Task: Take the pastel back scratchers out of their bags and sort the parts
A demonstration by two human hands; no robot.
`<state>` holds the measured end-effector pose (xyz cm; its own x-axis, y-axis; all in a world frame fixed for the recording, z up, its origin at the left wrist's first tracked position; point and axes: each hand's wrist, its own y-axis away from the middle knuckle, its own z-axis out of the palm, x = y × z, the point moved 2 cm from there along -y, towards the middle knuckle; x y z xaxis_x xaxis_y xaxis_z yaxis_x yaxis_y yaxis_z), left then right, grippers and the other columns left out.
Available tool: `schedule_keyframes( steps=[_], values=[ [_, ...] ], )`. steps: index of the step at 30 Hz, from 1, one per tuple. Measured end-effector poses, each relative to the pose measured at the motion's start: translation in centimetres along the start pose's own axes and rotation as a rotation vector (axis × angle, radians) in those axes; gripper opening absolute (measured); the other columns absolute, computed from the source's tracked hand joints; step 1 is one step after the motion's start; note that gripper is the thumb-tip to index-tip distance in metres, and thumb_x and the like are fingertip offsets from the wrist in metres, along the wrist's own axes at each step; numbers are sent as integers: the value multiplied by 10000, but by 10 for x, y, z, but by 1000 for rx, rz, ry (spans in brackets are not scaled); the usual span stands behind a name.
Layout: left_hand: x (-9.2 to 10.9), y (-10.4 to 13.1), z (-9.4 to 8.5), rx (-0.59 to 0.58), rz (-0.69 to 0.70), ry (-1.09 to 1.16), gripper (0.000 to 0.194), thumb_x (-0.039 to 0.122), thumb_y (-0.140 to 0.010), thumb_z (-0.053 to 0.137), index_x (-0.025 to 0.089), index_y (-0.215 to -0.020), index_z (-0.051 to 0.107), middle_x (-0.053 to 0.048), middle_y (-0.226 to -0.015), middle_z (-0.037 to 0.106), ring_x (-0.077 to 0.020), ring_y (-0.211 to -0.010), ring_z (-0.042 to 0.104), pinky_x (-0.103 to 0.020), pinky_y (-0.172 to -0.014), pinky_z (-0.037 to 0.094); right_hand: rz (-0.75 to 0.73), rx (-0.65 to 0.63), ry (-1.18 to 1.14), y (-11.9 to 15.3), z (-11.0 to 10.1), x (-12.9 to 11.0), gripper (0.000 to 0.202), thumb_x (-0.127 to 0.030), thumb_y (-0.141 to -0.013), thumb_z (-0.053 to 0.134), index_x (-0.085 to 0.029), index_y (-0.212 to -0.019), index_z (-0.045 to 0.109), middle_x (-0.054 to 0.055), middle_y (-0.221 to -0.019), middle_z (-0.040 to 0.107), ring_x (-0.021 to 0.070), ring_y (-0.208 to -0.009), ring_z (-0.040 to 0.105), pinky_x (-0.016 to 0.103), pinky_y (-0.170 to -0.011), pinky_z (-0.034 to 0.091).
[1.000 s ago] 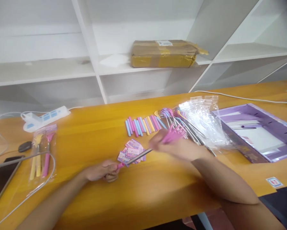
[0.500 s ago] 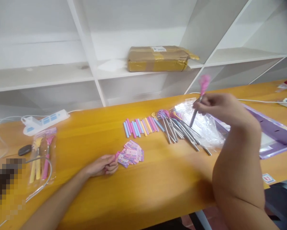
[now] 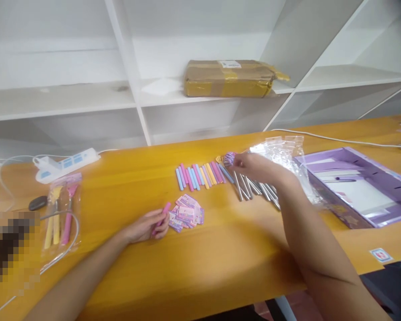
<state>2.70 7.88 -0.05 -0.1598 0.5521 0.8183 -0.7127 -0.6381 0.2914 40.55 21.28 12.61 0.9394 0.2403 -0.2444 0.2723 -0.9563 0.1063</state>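
My left hand is closed around a pink handle tube, just left of a loose pile of pink and purple printed cards. Reaching across the table, my right hand has its fingers bent together at the coloured heads of the metal rods. What its fingertips grip is hidden. Beneath that hand several silver rods fan out towards me. A row of pink, blue, yellow and purple handle tubes lies left of the rods.
Clear plastic bags lie behind the rods, beside an open purple box. Left are bagged back scratchers, a power strip, a black oval object and a cable. A taped carton rests on the shelf.
My right hand has moved left and down to the rod heads; the pink-headed rod it held up no longer shows in it. My left hand still holds the pink tube, now turned to show more.
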Motion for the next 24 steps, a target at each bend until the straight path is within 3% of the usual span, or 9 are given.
schedule_keyframes(
  steps=[3, 6, 8, 11, 16, 20, 22, 24],
  values=[
    [-3, 0, -1, 17, -7, -9, 383, 509, -1037, 632, 185, -911, 470, 65, -671, 397, -104, -543, 439, -232, -535, 296, -393, -91, -241, 21, 26, -69, 110, -246, -1013, 594, -173, -996, 673, 44, -909, 710, 146, -750, 607, 270, -709, 437],
    [-6, 0, -2, 2, -10, -47, 374, 511, -1008, 672, 185, -969, 494, 74, -666, 395, -108, -538, 432, -243, -538, 327, -780, -34, -222, 43, 65, -129, 182, -225, -1045, 599, -186, -1215, 649, 94, -1189, 688, 155, -876, 640, 278, -758, 483],
    [-8, 1, -3, -18, -4, -103, 362, 509, -1006, 674, 183, -1004, 517, 88, -650, 368, -108, -529, 397, -257, -551, 353, -972, 33, -81, 53, 90, -155, 215, -173, -1075, 531, -175, -1266, 628, 118, -1251, 660, 172, -940, 647, 304, -799, 503],
    [-8, 2, -5, -37, -22, -234, 310, 477, -1043, 623, 178, -1070, 549, 95, -646, 350, -115, -540, 409, -272, -581, 379, -1128, 129, 86, 58, 113, -169, 236, -115, -1091, 451, -133, -1247, 627, 124, -1199, 668, 188, -961, 654, 322, -808, 516],
    [-3, 5, -2, -70, -40, -300, 356, 519, -1056, 598, 176, -1144, 556, 64, -682, 467, -150, -600, 552, -280, -602, 404, -1119, 198, 196, 57, 119, -165, 228, -136, -1105, 425, -129, -1135, 651, 112, -1130, 669, 185, -853, 645, 333, -764, 515],
    [0, 8, 5, -138, -35, -225, 476, 623, -1060, 525, 167, -934, 567, -14, -741, 577, -178, -658, 623, -298, -631, 447, -1039, 30, 135, 56, 118, -160, 172, -103, -1065, 493, -128, -1156, 637, 108, -1089, 658, 188, -841, 637, 316, -749, 512],
    [1, 7, 8, -162, -60, -220, 563, 685, -1062, 445, 152, -986, 608, -45, -766, 611, -192, -669, 640, -301, -622, 458, -941, -53, 37, 51, 114, -151, 184, -82, -1055, 496, -136, -1175, 623, 108, -1087, 655, 176, -833, 633, 295, -745, 505],
    [7, 5, 5, -92, -19, -289, 629, 714, -1057, 408, 135, -1080, 653, -59, -773, 632, -197, -674, 642, -307, -642, 476, -747, -86, -34, 41, 104, -133, 203, -68, -1058, 455, -129, -1170, 613, 110, -1052, 659, 166, -783, 626, 283, -736, 493]
  ],
)
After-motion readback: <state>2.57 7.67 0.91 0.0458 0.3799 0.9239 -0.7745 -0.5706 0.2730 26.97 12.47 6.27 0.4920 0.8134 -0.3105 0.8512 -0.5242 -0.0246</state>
